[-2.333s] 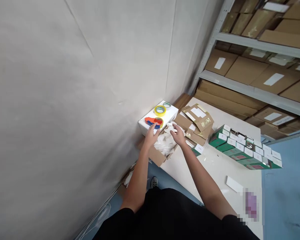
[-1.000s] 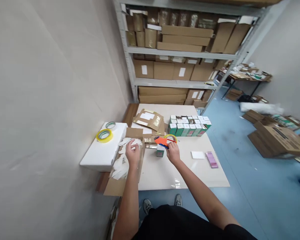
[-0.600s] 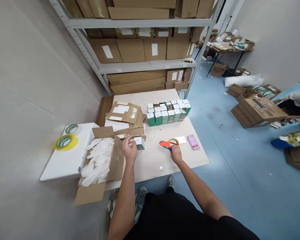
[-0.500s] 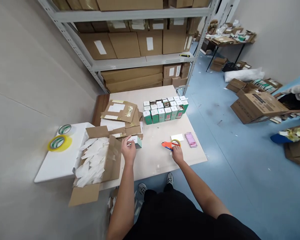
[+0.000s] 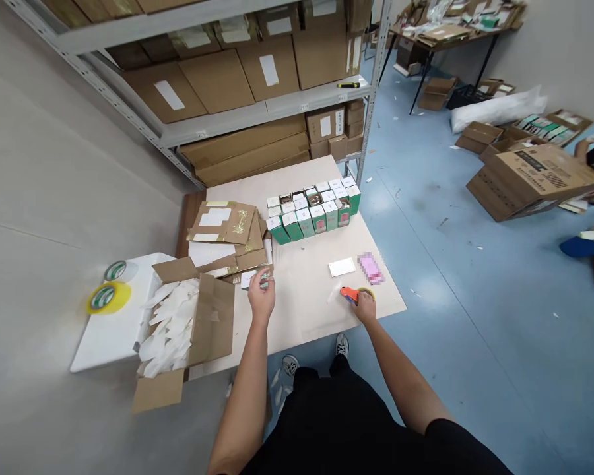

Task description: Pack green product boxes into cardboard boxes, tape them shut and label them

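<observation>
On the table, a small white-and-green box (image 5: 248,280) lies against the flattened cardboard. My left hand (image 5: 261,300) is over its right end, fingers curved and apart, partly hiding it; I see nothing held in them. My right hand (image 5: 365,308) is closed around an orange-and-blue tape dispenser (image 5: 349,294) with a yellow-edged roll. A faint clear strip, perhaps tape, shows left of the dispenser. Just beyond lies a white card-like piece (image 5: 342,267), and a pink blurred object (image 5: 371,268) is to its right.
Rows of green-and-white boxes (image 5: 305,222) stand farther back. Flattened cardboard (image 5: 222,221) is piled left of them. An open carton (image 5: 218,316) of white paper strips sits at the left, beside tape rolls (image 5: 103,297). A loaded shelf (image 5: 277,105) rises behind the table.
My left hand has shifted right relative to the small box and its fingers have loosened from it. My right hand has drawn the tape dispenser right and nearer, away from the white piece.
</observation>
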Motion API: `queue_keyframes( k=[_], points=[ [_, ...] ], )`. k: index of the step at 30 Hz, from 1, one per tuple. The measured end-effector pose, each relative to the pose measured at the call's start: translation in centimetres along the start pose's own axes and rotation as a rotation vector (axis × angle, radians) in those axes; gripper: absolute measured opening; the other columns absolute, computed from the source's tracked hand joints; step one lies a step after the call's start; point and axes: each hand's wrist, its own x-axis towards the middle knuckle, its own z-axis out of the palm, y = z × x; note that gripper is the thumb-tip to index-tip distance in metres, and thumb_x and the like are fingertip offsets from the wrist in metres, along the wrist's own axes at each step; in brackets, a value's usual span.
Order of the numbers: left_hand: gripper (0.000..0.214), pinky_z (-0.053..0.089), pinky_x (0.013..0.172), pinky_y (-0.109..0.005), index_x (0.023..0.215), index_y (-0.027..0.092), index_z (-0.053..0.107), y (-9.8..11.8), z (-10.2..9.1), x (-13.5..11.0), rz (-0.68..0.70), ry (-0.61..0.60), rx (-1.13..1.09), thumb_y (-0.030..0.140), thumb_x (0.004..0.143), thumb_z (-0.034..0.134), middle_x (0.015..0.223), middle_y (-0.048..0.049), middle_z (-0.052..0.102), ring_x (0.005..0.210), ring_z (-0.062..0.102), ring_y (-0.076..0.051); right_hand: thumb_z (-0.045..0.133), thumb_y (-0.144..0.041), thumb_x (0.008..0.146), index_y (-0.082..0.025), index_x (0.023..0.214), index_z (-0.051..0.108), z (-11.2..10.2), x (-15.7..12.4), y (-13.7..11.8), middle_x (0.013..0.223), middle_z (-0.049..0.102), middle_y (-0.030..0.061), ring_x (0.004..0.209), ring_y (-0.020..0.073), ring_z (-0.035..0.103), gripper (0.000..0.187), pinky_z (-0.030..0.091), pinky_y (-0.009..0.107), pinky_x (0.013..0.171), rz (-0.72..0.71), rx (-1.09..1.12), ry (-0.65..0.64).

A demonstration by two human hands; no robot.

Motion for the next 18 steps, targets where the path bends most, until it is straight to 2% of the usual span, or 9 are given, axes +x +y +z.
queue_keyframes(
  k=[3,5,10,14,18],
  points=[
    [0.032,0.056,0.075,-0.029,0.117,0.023,0.07,0.9,1.1,0.5,-0.001,-0.024,-0.017,0.027,0.088,0.059,0.123,-0.009,0.068,0.095,0.067,-0.019,0.059,-0.037,0.09,-0.013,0.119,0.067,-1.8,0.4,-1.7,0.12,0.07,0.0178,0.118,0.0316,0.059,0.038,0.043,0.039,0.1,0.038,0.146,0.079],
    [0.031,0.056,0.079,-0.031,0.117,0.023,0.07,1.5,1.7,0.8,0.0,-0.076,-0.036,0.029,0.088,0.06,0.12,-0.0089,0.07,0.099,0.067,-0.021,0.058,-0.035,0.09,-0.016,0.126,0.065,-3.5,0.7,-3.7,0.125,0.069,0.0158,0.119,0.0301,0.06,0.041,0.045,0.04,0.101,0.025,0.278,0.159],
    [0.034,0.056,0.092,-0.037,0.121,0.024,0.07,2.9,1.9,0.9,0.044,-0.213,-0.101,0.033,0.089,0.064,0.122,-0.0095,0.071,0.114,0.066,-0.024,0.056,-0.037,0.091,-0.018,0.134,0.061,-7.9,1.6,-11.1,0.134,0.065,0.0139,0.126,0.0284,0.058,0.047,0.046,0.045,0.107,-0.236,0.57,0.333],
    [0.037,0.055,0.097,-0.039,0.124,0.025,0.07,2.7,-0.1,0.9,0.06,-0.197,-0.131,0.034,0.088,0.065,0.128,-0.0092,0.068,0.12,0.063,-0.024,0.058,-0.039,0.091,-0.021,0.138,0.058,-10.1,1.8,-18.3,0.137,0.063,0.0119,0.123,0.0267,0.059,0.05,0.05,0.045,0.103,-0.381,0.696,0.316],
    [0.038,0.055,0.1,-0.037,0.127,0.025,0.069,1.5,-4.1,1.5,0.034,-0.116,-0.14,0.032,0.09,0.063,0.132,-0.0091,0.066,0.123,0.062,-0.023,0.058,-0.041,0.092,-0.024,0.145,0.053,-10.4,1.6,-25.6,0.145,0.058,0.0114,0.126,0.0262,0.058,0.055,0.051,0.044,0.102,-0.514,0.777,0.217]
  ],
)
